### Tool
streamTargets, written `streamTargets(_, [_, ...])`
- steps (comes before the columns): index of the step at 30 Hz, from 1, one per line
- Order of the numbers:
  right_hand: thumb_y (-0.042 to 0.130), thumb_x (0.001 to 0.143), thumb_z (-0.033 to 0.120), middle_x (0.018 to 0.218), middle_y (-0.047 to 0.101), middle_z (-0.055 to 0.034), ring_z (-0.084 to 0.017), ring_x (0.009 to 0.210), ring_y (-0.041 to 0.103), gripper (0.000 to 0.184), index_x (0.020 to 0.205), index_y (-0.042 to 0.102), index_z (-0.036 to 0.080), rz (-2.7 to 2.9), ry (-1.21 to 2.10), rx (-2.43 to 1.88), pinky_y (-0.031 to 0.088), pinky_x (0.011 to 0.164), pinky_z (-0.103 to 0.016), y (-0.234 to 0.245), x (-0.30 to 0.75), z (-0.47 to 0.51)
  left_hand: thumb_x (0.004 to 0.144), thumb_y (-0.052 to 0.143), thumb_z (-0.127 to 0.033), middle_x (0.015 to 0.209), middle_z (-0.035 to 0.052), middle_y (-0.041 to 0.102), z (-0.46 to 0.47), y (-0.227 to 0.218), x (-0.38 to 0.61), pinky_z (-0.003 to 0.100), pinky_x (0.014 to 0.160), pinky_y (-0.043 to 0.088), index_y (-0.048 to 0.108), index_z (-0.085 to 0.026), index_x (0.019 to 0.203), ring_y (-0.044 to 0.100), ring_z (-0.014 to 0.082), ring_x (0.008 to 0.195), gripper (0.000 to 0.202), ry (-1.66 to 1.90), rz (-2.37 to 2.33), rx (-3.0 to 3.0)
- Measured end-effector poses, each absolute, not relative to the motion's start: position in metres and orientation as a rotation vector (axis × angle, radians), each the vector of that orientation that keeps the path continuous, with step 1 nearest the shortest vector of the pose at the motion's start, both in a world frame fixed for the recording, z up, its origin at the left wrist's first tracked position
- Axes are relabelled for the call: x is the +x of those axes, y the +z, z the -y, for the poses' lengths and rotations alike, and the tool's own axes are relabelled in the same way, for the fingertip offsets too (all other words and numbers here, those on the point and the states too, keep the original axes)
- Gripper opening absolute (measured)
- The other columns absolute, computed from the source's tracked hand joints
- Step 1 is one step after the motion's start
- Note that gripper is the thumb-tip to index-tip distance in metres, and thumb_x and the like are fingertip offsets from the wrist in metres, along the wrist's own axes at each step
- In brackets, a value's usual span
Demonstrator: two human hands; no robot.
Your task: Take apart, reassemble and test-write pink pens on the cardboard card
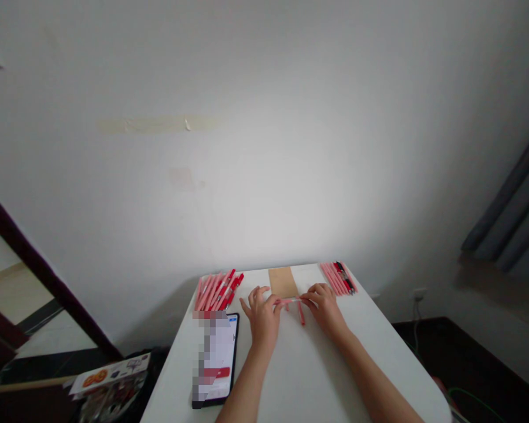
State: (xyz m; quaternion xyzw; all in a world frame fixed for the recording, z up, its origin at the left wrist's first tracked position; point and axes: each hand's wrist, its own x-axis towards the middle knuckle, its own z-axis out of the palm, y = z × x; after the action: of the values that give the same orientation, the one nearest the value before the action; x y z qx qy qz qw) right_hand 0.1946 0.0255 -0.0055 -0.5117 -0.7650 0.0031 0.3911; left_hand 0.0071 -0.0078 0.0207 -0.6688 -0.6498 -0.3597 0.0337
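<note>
Both my hands rest near the far middle of a white table (299, 376). My left hand (263, 317) and my right hand (323, 305) pinch the two ends of a pink pen (289, 301) held crosswise between them. A loose red pen part (301, 314) lies on the table just below it. A pile of red and pink pens (218, 290) lies at the far left. A smaller row of pink pens (338, 277), with a dark one among them, lies at the far right.
A tan cardboard strip (283, 282) lies at the table's far edge between the piles. A phone (216, 359) with a lit screen lies to the left of my left arm. A white wall stands behind; printed packaging (110, 376) sits on the floor left; grey curtain (511, 217) right.
</note>
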Motion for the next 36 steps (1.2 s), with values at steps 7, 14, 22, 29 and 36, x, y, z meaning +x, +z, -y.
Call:
streamTargets(7, [0.058, 0.087, 0.027, 0.087, 0.064, -0.0066, -0.023, 0.091, 0.052, 0.016, 0.088, 0.074, 0.027, 1.911, 0.013, -1.327, 0.04, 0.082, -0.037, -0.005, 0.2, -0.028, 0.079, 0.064, -0.034, 0.118, 0.0033, 0.06, 0.009, 0.026, 0.007, 0.067, 0.109, 0.02, 0.072, -0.032, 0.083, 0.045, 0.0259, 0.122, 0.009, -1.115, 2.047, -2.01])
streamTargets(14, [0.055, 0.088, 0.028, 0.087, 0.064, -0.0072, -0.023, 0.09, 0.054, 0.019, 0.087, 0.074, 0.026, 1.868, 0.015, -1.327, 0.042, 0.082, -0.038, -0.007, 0.205, -0.031, 0.08, 0.063, -0.036, 0.118, 0.0041, 0.06, 0.008, 0.025, 0.005, 0.065, 0.108, 0.021, 0.072, -0.031, 0.084, 0.045, 0.0264, 0.121, 0.011, -1.105, 2.053, -1.976])
streamTargets(22, [0.056, 0.087, 0.027, 0.088, 0.065, -0.0077, -0.025, 0.092, 0.054, 0.018, 0.086, 0.074, 0.026, 1.836, 0.034, -1.366, 0.041, 0.082, -0.039, -0.008, 0.209, -0.033, 0.081, 0.062, -0.032, 0.118, 0.0046, 0.059, 0.007, 0.025, 0.003, 0.064, 0.108, 0.022, 0.072, -0.029, 0.084, 0.045, 0.026, 0.121, 0.011, -1.107, 2.081, -1.939])
streamTargets(29, [0.056, 0.087, 0.026, 0.087, 0.065, -0.0067, -0.024, 0.091, 0.054, 0.017, 0.085, 0.073, 0.025, 1.817, 0.035, -1.371, 0.041, 0.082, -0.038, -0.007, 0.211, -0.032, 0.081, 0.061, -0.032, 0.118, 0.0059, 0.059, 0.007, 0.025, 0.003, 0.061, 0.107, 0.024, 0.072, -0.028, 0.085, 0.045, 0.0261, 0.119, 0.012, -1.1, 2.101, -1.922])
streamTargets(36, [0.055, 0.087, 0.026, 0.087, 0.065, -0.0064, -0.023, 0.091, 0.054, 0.018, 0.085, 0.073, 0.025, 1.811, 0.037, -1.368, 0.04, 0.083, -0.038, -0.009, 0.212, -0.033, 0.083, 0.059, -0.033, 0.116, 0.005, 0.06, 0.006, 0.025, 0.003, 0.059, 0.106, 0.025, 0.072, -0.028, 0.084, 0.046, 0.0254, 0.117, 0.014, -1.123, 2.085, -1.892])
